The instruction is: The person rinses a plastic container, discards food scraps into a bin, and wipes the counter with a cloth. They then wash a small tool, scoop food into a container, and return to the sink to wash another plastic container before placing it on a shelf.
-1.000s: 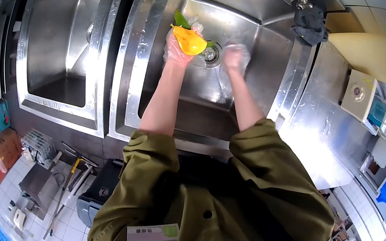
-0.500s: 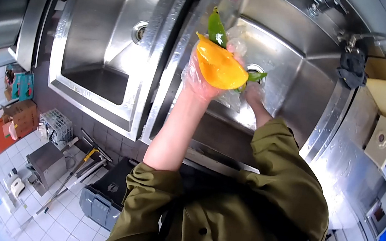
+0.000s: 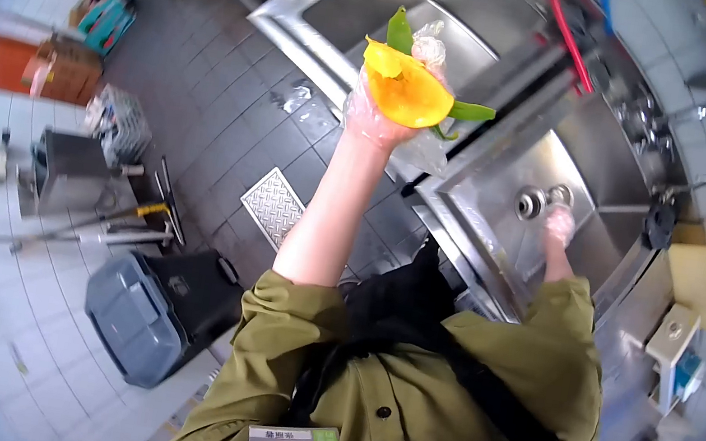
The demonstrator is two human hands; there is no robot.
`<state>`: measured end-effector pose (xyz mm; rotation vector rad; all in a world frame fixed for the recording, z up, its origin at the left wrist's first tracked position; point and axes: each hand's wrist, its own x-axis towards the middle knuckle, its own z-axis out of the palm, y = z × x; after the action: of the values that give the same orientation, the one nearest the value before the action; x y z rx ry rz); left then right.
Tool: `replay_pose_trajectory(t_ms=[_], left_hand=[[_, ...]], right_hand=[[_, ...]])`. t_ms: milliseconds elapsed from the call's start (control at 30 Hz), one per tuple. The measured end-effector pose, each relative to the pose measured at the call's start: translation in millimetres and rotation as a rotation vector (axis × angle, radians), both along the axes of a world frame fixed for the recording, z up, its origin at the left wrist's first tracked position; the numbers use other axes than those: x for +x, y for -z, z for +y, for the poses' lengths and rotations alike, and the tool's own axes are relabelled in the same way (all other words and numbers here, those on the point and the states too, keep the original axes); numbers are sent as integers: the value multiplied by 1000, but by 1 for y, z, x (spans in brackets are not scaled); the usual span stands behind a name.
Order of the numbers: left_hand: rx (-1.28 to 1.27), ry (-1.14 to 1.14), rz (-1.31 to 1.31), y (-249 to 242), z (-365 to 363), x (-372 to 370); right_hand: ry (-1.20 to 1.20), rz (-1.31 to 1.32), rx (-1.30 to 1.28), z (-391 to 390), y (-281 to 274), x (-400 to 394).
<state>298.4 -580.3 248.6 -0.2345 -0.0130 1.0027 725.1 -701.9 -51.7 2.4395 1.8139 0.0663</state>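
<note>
My left hand (image 3: 377,119), in a clear plastic glove, is raised in front of me near the edge of the sinks. Its fingers are closed around several mango peels (image 3: 417,98), yellow-orange inside and green outside; one green strip sticks up and another points right. Down in the right-hand sink (image 3: 497,233), my gloved right hand (image 3: 560,224) has its fingers at a round metal sink strainer (image 3: 560,195), apparently gripping it. Beside it lies the dark drain hole (image 3: 530,203). The fingertips of the right hand are partly hidden.
Another steel sink (image 3: 347,14) is at upper left. A red hose (image 3: 568,34) hangs by the taps (image 3: 659,129). A grey-lidded bin (image 3: 138,316) stands at lower left, near a metal floor plate (image 3: 273,207) and long-handled tools (image 3: 135,211).
My view has turned left, bringing more floor into sight. The left hand with the peels has moved away from the right sink; the right hand stays by the drain, where a strainer now shows beside the hole.
</note>
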Motion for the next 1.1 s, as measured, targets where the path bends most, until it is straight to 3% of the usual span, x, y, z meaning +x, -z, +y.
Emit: replay_pose_trajectory(t_ms=[33, 133, 167, 233, 267, 300, 367, 433, 467, 600, 700, 867, 933, 967, 1100], left_hand=[[95, 6, -108, 5, -3, -35], [117, -201, 70, 7, -28, -129], [186, -217, 18, 8, -34, -159], [107, -303, -34, 22, -43, -210], [40, -356, -77, 28, -46, -234], [62, -288, -166, 32, -51, -261], [76, -434, -101, 40, -68, -305], [29, -532, -63, 50, -87, -348], [32, -538, -92, 58, -90, -374], [-11, -791, -149, 65, -115, -445], [42, -804, -173, 87, -143, -487], [-131, -952, -225, 151, -177, -543], [-18, -945, -273, 181, -185, -568], [-103, -955, -234, 198, -186, -580], [-56, -999, -260, 241, -197, -612]], right_hand=[[-21, -68, 66, 5, -16, -1], [-185, -247, 314, 19, -106, -35], [-189, -275, 301, 39, -109, -21], [-137, -539, 253, 66, -151, -67], [-85, -773, 230, 67, -203, -136], [-226, -286, 451, 89, -197, -127], [-356, 50, 645, 125, -227, -192], [-255, -131, 548, 128, -292, -326], [-394, -25, 678, 162, -276, -335], [-664, 13, 655, 204, -296, -487], [-958, 58, 763, 230, -288, -566], [-1030, 125, 694, 215, -286, -686], [-1016, 112, 641, 202, -281, -725], [-1032, 103, 621, 199, -276, -741], [-1148, 48, 510, 179, -267, -794]])
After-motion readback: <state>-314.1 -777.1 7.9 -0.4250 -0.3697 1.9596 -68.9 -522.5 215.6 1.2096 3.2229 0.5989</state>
